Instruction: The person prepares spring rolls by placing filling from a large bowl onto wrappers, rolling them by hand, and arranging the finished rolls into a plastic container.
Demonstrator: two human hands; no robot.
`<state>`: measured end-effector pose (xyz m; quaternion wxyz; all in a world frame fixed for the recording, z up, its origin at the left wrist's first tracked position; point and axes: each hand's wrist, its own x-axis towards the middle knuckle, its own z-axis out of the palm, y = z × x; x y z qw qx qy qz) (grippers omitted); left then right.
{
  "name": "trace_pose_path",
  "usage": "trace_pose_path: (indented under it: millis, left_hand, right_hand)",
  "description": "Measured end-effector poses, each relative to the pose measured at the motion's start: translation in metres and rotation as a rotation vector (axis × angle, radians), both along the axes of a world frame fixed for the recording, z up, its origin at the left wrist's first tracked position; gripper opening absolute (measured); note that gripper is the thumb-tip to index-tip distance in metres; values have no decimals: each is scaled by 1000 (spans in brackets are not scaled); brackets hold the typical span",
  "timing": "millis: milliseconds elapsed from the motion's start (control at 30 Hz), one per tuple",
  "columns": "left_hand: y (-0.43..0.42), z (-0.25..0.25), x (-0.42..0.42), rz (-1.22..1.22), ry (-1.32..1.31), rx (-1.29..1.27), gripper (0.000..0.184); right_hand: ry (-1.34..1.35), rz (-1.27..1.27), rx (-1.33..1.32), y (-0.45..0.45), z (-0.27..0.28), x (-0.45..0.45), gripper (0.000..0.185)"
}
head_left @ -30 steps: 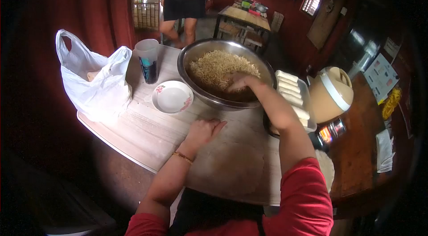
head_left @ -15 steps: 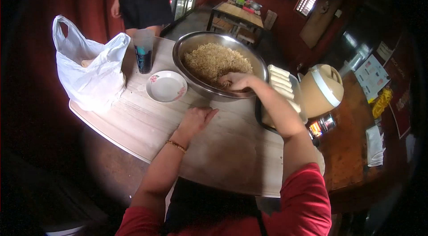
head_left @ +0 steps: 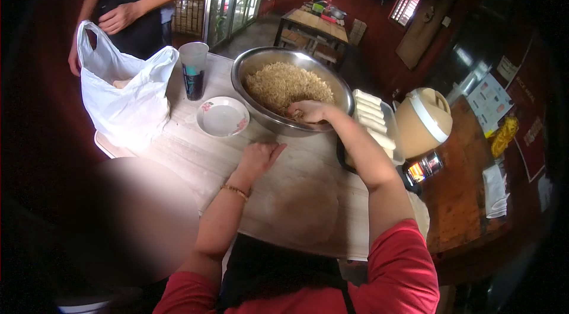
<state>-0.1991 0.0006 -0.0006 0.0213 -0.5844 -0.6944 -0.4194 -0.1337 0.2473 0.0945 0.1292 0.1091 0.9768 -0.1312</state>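
Observation:
A large steel bowl [head_left: 240,80] holds a heap of pale brown shredded filling, like bean sprouts [head_left: 290,84]. Inside its near right side is my right hand [head_left: 309,111], its fingers curled into the filling and partly hidden by it. My left hand [head_left: 261,158] rests on the table just in front of the bowl, fingers folded and thumb sticking out, with nothing visible in it. A thin round wrapper [head_left: 305,207] seems to lie flat between my forearms. Several pale rolls [head_left: 370,113] fill a clear plastic tray [head_left: 396,136] right of the bowl.
Left of the bowl stand a floral plate [head_left: 222,117], a tumbler with dark liquid [head_left: 193,74] and a white plastic bag [head_left: 124,100]. A beige jug [head_left: 418,121] and a lit phone [head_left: 424,167] sit at the right. Another person [head_left: 136,11] stands behind the bag.
The other person has moved left, behind the bag. A pale blurred round shape has appeared at lower left. My hands stay in nearly the same places.

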Motion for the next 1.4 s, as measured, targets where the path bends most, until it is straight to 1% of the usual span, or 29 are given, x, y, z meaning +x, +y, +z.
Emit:
trace_pose_path:
  millis: [67, 100, 233, 300, 367, 433, 500, 533, 600, 667, 733, 767, 800, 833, 867, 900, 967, 1067, 1167, 1300, 1367, 1400]
  left_hand:
    - [-1, 2, 1, 0, -5, 9, 36]
    - [-1, 3, 0, 3, -10, 18, 36]
    - [-4, 5, 1, -2, -23, -9, 36]
    - [-1, 4, -1, -12, -15, -20, 36]
    - [0, 4, -1, -14, -13, -14, 36]
    - [0, 4, 0, -18, -12, -9, 35]
    - [-1, 3, 2, -12, -24, 59, 36]
    - [0, 1, 1, -14, -25, 58, 36]
    - [2, -1, 0, -7, 45, 149, 36]
    - [1, -1, 1, -9, 46, 154, 35]
    - [2, -1, 1, -10, 49, 161, 35]
    - [3, -3, 0, -10, 45, 157, 36]
    - [4, -3, -1, -8, 41, 153, 37]
    - [2, -1, 0, -7, 43, 156, 37]
    - [0, 1, 1, 15, 34, 118, 38]
    - [-1, 3, 2, 38, 23, 82, 39]
    - [-1, 3, 0, 27, 40, 64, 40]
    - [2, -1, -1, 16, 59, 51, 40]
    - [0, 4, 1, 22, 64, 76, 40]
    - [3, -3, -1, -4, 37, 144, 40]
    - [3, -4, -2, -10, 22, 111, 38]
    - [3, -4, -1, -18, 8, 78, 36]
  right_hand:
    - [48, 30, 42, 5, -7, 0, 50]
    - [23, 3, 45, -5, 4, 1, 50]
    - [-3, -50, 24, -7, 16, -1, 52]
    - [18, -47, 19, -6, 25, 0, 53]
    - [61, -72, -46, -9, 38, 1, 53]
    - [78, -30, -35, -13, 53, 1, 51]
    - [90, -69, -11, -15, 65, 3, 50]
    - [112, -66, -57, -13, 67, 3, 49]
    - [133, -56, -84, -11, 71, 1, 50]
    - [155, -45, -111, -11, 71, 1, 51]
    - [10, -67, -86, -15, 67, 1, 55]
    - [12, -67, -84, -12, 55, 1, 55]
    - [68, 33, -75, -1, 30, 0, 58]
    - [123, 135, -65, -9, 22, 2, 62]
    - [9, -14, -52, -15, 17, 3, 63]
    - [35, -35, -40, -22, 12, 6, 50]
    - [-100, -105, -65, -27, 12, 4, 43]
    - [-38, -85, -35, -32, 17, 10, 38]
    - [39, -66, -24, -28, 11, 11, 39]
    - [-25, -65, -22, -29, 21, 5, 40]
    - [-10, -58, 16, -25, 26, 4, 40]
    - [-7, 34, -33, -20, 30, 2, 40]
